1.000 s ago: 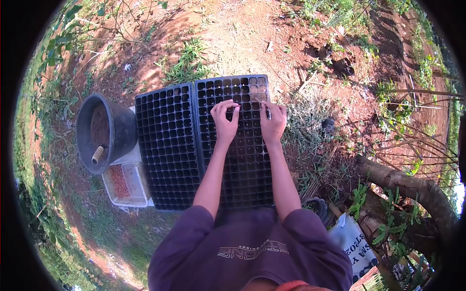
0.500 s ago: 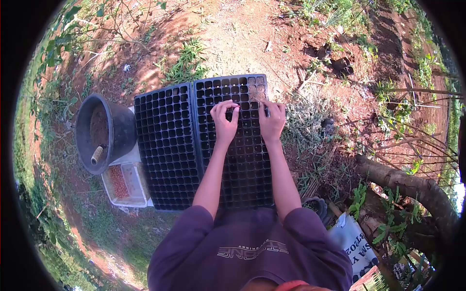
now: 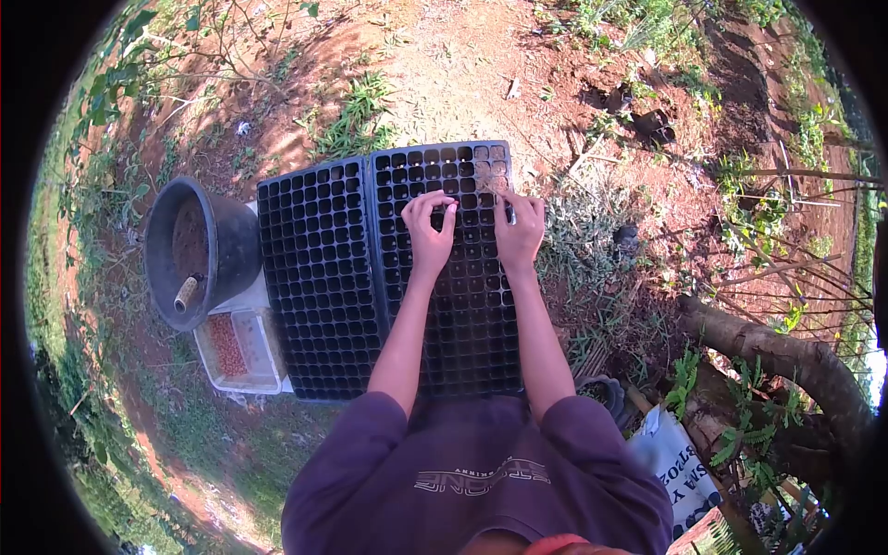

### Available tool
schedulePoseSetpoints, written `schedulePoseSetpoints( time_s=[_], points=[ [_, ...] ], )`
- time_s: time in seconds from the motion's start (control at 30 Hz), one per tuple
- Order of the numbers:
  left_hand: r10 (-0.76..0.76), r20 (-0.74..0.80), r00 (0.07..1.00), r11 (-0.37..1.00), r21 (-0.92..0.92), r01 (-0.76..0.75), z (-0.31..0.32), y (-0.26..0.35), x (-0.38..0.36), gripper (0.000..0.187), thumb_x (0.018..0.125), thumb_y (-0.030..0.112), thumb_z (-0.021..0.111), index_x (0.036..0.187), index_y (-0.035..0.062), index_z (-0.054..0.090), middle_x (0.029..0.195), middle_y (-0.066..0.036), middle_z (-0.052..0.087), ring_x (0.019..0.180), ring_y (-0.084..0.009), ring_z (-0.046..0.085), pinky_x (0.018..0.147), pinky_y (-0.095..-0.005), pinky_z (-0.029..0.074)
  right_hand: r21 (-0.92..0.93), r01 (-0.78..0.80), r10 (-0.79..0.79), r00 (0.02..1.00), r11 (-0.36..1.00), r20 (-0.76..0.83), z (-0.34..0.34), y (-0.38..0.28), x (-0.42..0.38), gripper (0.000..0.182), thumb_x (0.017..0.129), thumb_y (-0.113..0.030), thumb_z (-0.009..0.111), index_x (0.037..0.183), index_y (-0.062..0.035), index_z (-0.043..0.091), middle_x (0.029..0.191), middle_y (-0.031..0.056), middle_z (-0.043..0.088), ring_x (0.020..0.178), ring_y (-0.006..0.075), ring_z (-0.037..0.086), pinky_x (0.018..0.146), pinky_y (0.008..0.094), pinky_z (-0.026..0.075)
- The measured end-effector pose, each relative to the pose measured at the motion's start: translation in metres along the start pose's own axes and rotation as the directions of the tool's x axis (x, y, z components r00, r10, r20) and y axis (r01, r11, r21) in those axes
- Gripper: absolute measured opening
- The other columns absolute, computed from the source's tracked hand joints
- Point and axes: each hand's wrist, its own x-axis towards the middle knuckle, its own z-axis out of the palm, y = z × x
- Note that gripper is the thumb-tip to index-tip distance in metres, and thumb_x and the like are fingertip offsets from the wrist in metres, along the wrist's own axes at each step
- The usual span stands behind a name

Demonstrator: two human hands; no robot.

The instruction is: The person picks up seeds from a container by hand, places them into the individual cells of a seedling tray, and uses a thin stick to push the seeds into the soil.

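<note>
Two black seedling trays lie side by side, the right tray [image 3: 444, 319] under my hands and the left tray [image 3: 314, 277] beside it. Over the upper part of the right tray, my left hand [image 3: 428, 233] is curled with thumb and forefinger together. A tiny pinkish spot shows at its fingertips, too small to name. My right hand [image 3: 521, 231] is bent above the tray's right edge, fingertips down at the cells; what they hold, if anything, is hidden. Brown soil [image 3: 492, 168] fills several cells at the upper right corner, and small pale specks show in other cells.
Left of the trays stands a dark bucket [image 3: 248, 250] holding soil and a light-handled tool [image 3: 188, 294]. Below it is a white container [image 3: 268, 347] with reddish seeds [image 3: 225, 344]. A thick branch [image 3: 768, 338] and a printed sack [image 3: 673, 462] lie at the right.
Both hands stay almost in place. My right hand's fingertips have shifted very slightly at the cells.
</note>
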Motion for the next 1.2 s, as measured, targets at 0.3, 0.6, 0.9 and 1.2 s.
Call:
schedulePoseSetpoints(
  time_s=[0.3, 0.6, 0.9, 1.2],
  points=[
    [0.002, -0.014, 1.0, 1.0, 0.015, -0.002, -0.0014, -0.0026, 0.0005, 0.01, 0.093, 0.015, 0.072, 0.103, 0.0124, 0.07, 0.12, -0.005, 0.067, 0.118, -0.0266, 0.053, 0.102, -0.0393, 0.04, 0.0, 0.031, -0.031, 0.999, 1.0, -0.011, 0.0033, 0.0002, -0.0011, 0.016, 0.084, -0.001, 0.074, 0.1, -0.0049, 0.073, 0.096, 0.0085, 0.074, 0.088, 0.0282, 0.062, 0.081, 0.0388, 0.052],
    [-0.011, -0.002, 1.0, 1.0, -0.029, 0.011, -0.0012, -0.0002, 0.0036, 0.011, 0.092, 0.014, 0.073, 0.101, 0.011, 0.069, 0.119, -0.005, 0.066, 0.121, -0.0272, 0.05, 0.108, -0.0413, 0.035, 0.005, 0.025, -0.025, 1.0, 1.0, -0.005, 0.0, -0.0002, -0.001, 0.015, 0.084, -0.001, 0.074, 0.098, -0.0051, 0.073, 0.093, 0.0079, 0.074, 0.087, 0.0281, 0.061, 0.079, 0.0393, 0.052],
    [0.021, -0.016, 1.0, 1.0, 0.01, -0.021, 0.0007, -0.0028, 0.0012, 0.01, 0.093, 0.017, 0.072, 0.102, 0.0126, 0.07, 0.119, -0.005, 0.067, 0.119, -0.0261, 0.053, 0.106, -0.0405, 0.036, 0.003, 0.014, -0.014, 1.0, 1.0, 0.005, -0.003, -0.0031, 0.0001, 0.014, 0.085, -0.001, 0.074, 0.098, -0.0051, 0.073, 0.091, 0.0083, 0.074, 0.087, 0.0286, 0.061, 0.079, 0.0392, 0.051],
    [0.02, -0.011, 1.0, 1.0, 0.018, -0.02, 0.0009, -0.0023, 0.0009, 0.01, 0.093, 0.017, 0.072, 0.102, 0.0125, 0.07, 0.118, -0.005, 0.067, 0.119, -0.0258, 0.054, 0.104, -0.0401, 0.038, 0.015, 0.022, -0.022, 1.0, 1.0, -0.012, 0.0012, -0.005, 0.0024, 0.013, 0.086, -0.003, 0.073, 0.098, -0.0055, 0.074, 0.092, 0.0079, 0.074, 0.087, 0.0276, 0.061, 0.079, 0.0386, 0.052]
  ],
)
